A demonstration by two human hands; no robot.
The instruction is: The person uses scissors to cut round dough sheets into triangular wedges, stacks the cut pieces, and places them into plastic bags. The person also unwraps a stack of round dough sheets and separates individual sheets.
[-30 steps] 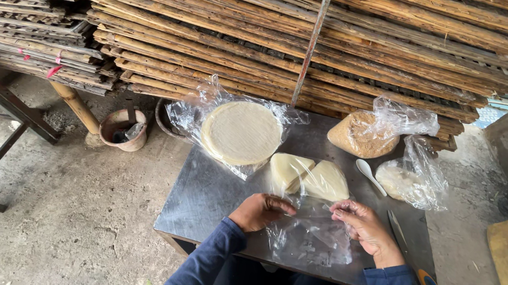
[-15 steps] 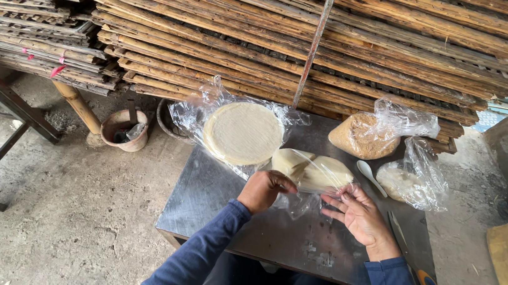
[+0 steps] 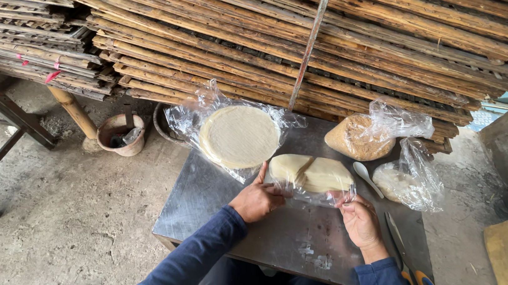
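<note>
While both hands grip a clear bag of folded pale sheets (image 3: 312, 174) at counter (image 3: 216, 201) centre, left hand (image 3: 257, 199) pinches its 9 o'clock end, right hand (image 3: 359, 219) its 3 o'clock end. Round sheet stack (image 3: 239, 136) at 10 o'clock; spoon (image 3: 366, 177), scissors (image 3: 413, 272) at 3–4 o'clock.

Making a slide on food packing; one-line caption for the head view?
Both hands, left hand and right hand, grip a clear bag around folded pale sheets on a metal table.
</note>
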